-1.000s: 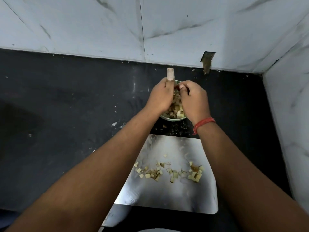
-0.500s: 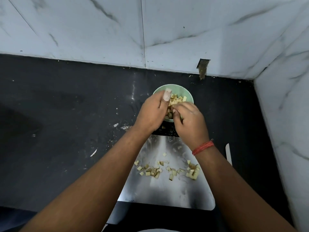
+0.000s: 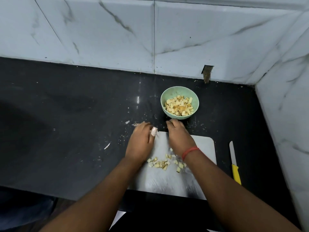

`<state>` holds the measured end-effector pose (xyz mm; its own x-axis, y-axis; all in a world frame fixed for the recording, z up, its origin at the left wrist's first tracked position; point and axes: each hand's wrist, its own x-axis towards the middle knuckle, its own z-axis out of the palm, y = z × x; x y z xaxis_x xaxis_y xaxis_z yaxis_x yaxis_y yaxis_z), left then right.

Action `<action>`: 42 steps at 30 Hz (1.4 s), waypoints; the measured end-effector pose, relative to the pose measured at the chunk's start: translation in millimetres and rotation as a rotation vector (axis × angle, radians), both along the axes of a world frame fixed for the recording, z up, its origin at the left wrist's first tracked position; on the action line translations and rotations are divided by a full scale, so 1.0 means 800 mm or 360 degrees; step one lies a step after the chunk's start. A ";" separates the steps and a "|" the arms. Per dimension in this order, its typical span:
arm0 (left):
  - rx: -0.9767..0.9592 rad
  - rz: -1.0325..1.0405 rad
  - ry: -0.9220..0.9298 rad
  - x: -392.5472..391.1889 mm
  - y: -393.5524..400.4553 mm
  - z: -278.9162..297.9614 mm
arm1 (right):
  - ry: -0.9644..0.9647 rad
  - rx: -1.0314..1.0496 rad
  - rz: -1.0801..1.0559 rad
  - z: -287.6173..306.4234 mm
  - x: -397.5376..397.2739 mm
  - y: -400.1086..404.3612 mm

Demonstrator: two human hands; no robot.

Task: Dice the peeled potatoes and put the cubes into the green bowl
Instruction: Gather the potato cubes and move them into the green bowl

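Change: both hands back from green bowl (image 3: 179, 91) to cutting board (image 3: 204, 143), a load of cubes dropped in.
Left hand (image 3: 139, 144): fingers curled down, holding nothing visible; bandaged fingertip.
Right hand (image 3: 178, 138): same, nothing seen held.
Cubes on board (image 3: 159, 163): approx. a handful left, betw. wrists.
Knife (image 3: 235, 163): idle on desk (image 3: 66, 123), right of board.
Next, likely: scoop remainder.

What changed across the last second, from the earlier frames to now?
Both hands pulled back from over the bowl to the far edge of the board: left hand, right hand. The cubes they dropped are now in the bowl. The loose cubes on the board did not move.
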<state>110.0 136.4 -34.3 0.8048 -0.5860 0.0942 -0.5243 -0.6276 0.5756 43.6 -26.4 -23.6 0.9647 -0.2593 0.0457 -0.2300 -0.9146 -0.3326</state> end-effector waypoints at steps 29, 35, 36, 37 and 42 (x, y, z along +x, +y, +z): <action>-0.0024 -0.0424 0.0057 -0.066 0.015 0.003 | 0.0072 -0.0040 0.0167 0.008 -0.033 -0.015; -0.0012 -0.0400 0.0033 -0.066 0.021 -0.002 | 0.0017 -0.0235 0.0230 0.010 -0.039 -0.028; -0.0013 -0.0382 0.0032 -0.066 0.023 -0.002 | 0.0027 -0.0236 0.0197 0.012 -0.039 -0.031; -0.0009 -0.0366 0.0033 -0.066 0.024 -0.003 | 0.0053 -0.0212 0.0167 0.014 -0.039 -0.034; -0.0044 -0.0348 0.0017 -0.065 0.024 -0.002 | 0.0140 -0.0040 0.0095 0.027 -0.035 -0.041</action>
<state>58.1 155.3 -35.9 0.6597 -0.7442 0.1047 -0.6401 -0.4834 0.5972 15.6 -59.1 -2.1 0.9789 -0.2012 -0.0343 -0.2024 -0.9352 -0.2904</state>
